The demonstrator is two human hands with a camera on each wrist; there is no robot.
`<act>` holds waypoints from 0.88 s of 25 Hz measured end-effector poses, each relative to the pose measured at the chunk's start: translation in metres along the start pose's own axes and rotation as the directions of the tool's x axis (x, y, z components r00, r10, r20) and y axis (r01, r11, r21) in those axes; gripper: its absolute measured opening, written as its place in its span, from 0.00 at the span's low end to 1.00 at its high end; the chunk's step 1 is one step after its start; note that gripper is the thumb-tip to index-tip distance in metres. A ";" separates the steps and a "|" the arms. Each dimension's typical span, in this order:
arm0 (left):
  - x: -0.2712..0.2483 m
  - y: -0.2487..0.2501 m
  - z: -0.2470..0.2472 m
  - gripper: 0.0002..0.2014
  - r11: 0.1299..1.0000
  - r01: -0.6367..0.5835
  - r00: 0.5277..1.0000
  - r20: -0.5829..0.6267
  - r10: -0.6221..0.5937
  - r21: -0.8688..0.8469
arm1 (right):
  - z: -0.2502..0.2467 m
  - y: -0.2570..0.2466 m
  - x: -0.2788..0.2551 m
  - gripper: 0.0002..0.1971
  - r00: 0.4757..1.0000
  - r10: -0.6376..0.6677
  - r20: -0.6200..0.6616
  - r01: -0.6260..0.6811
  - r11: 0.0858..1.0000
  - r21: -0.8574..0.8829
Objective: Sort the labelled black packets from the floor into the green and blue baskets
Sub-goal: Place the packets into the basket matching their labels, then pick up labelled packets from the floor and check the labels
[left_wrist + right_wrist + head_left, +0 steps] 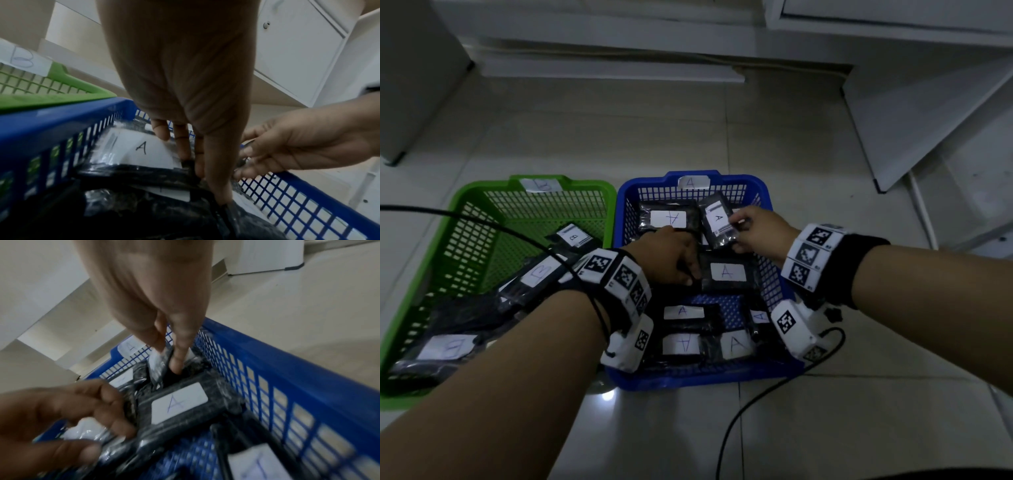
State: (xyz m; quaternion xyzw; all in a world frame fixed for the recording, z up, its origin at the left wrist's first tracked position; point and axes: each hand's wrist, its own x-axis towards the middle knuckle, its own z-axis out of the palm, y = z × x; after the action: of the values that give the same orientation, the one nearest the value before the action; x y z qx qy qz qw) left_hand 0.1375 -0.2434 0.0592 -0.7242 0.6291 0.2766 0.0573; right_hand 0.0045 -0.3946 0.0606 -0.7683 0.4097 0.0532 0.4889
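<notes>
- Black plastic packet with a white "A" label (717,222) sits inside the blue mesh basket (774,284), pinched by the right hand (760,233).
- Left hand (667,257) — fingers curled on a neighbouring black A-packet (727,274), shown clearly only by the right wrist view.
- Head view alone shows B-packets in the green mesh basket (469,212).

A pale tiled floor (619,130) spreads beyond the hands. Far ahead of them runs a white skirting ledge (613,73). To the upper right of the right hand stands a white cabinet (914,113), its door (298,48) carrying a small round lock. A white unit (410,78) stands far left of the left hand. A black cable (753,404) curls on the floor below the right hand, and another cable (482,219) crosses left of the left hand.
</notes>
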 end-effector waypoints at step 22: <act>-0.015 0.026 0.014 0.30 0.976 0.077 0.897 0.412 -0.157 0.204 | 0.025 0.021 -0.087 0.28 0.900 0.020 0.436 0.322 0.643 -0.694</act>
State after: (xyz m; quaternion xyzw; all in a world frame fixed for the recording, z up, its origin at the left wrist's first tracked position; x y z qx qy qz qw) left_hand 0.1079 -0.2292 0.0611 -0.6747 0.5790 0.3653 0.2758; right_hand -0.0588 -0.3282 0.0750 -0.9043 0.1726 0.3335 0.2031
